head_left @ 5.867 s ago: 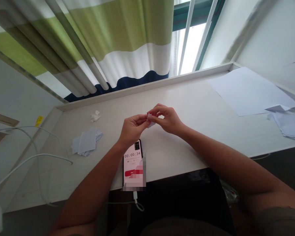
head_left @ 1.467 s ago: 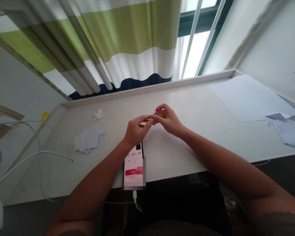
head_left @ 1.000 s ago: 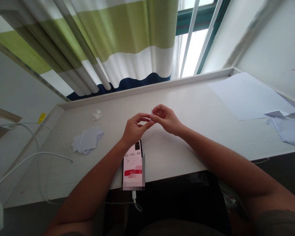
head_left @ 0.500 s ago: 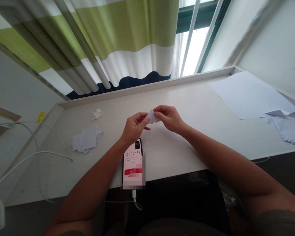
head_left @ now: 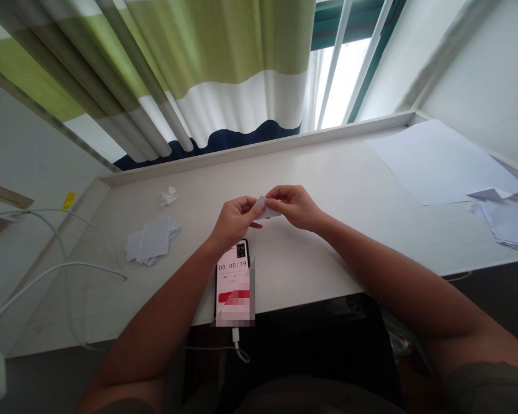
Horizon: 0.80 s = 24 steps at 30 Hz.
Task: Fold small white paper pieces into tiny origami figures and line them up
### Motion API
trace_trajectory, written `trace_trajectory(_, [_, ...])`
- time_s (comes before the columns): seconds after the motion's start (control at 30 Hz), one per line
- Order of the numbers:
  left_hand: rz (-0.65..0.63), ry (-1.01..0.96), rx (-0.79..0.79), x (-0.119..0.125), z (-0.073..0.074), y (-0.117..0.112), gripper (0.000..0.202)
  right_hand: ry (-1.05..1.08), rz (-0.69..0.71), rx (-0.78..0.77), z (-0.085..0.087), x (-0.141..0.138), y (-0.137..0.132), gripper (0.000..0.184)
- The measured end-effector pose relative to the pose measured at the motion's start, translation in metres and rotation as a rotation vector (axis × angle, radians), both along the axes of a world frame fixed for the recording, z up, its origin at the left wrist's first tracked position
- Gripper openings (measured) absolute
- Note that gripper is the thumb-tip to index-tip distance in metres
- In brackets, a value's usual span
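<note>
Both my left grip (head_left: 235, 223) and my right grip (head_left: 295, 207) are clamped on the folded paper (head_left: 266, 208). Slackened pressure risks dropping it onto the phone (head_left: 233, 282) at the front edge of the surface (head_left: 328, 172).

From where I stood, the person wore a dull olive-grey short-sleeved shirt (head_left: 315, 399). Its left sleeve (head_left: 121, 407) and right sleeve (head_left: 487, 388) ended above bare forearms (head_left: 164, 322), leading to a bare left hand (head_left: 235, 221) and right hand (head_left: 296, 207).

small folded white paper (head_left: 265, 208) is pinched between left hand (head_left: 235, 221) and right hand (head_left: 296, 207); phone (head_left: 233, 282) is laid at front edge of desk (head_left: 328, 259), cut paper slips (head_left: 153, 240) piled left.
</note>
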<state>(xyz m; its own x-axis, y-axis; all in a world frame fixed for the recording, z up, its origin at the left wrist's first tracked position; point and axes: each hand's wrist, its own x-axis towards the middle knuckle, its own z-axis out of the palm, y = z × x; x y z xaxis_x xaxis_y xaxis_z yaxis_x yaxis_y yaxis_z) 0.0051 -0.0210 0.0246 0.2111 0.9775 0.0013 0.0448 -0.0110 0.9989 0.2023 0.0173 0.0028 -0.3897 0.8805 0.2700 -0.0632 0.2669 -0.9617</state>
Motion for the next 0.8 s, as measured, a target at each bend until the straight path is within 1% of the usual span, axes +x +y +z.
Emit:
trace_trajectory(0.07, [-0.015, 0.002, -0.012, -0.002, 0.000, 0.002, 0.051, -0.020, 0.018, 0.035, -0.002, 0.000, 0.000, 0.027])
trace_trajectory(0.13, [-0.017, -0.005, -0.024, -0.004, 0.000, 0.003, 0.050, -0.058, -0.013, 0.124, -0.002, 0.001, -0.001, 0.028])
trace_trajectory(0.23, [0.018, -0.044, -0.048, -0.006, 0.000, 0.005, 0.047, -0.186, -0.075, 0.373, -0.002, 0.003, -0.002, 0.019])
trace_trajectory(0.3, [0.050, -0.089, -0.074, -0.007, 0.000, 0.005, 0.043, -0.288, -0.039, 0.568, -0.001, 0.006, -0.001, 0.016])
trace_trajectory(0.37, [0.075, -0.124, -0.095, -0.009, 0.000, 0.005, 0.041, -0.367, -0.008, 0.686, -0.001, 0.009, 0.001, 0.018])
trace_trajectory(0.47, [0.091, -0.134, -0.104, -0.009, 0.001, 0.005, 0.039, -0.418, -0.015, 0.722, -0.003, 0.012, 0.003, 0.018])
trace_trajectory(0.67, [0.100, -0.128, -0.128, -0.008, 0.002, 0.005, 0.030, -0.377, -0.017, 0.693, -0.004, 0.012, 0.004, 0.013])
trace_trajectory(0.8, [0.100, -0.104, -0.140, -0.007, 0.003, 0.004, 0.028, -0.358, -0.008, 0.698, -0.002, 0.013, 0.004, 0.015])
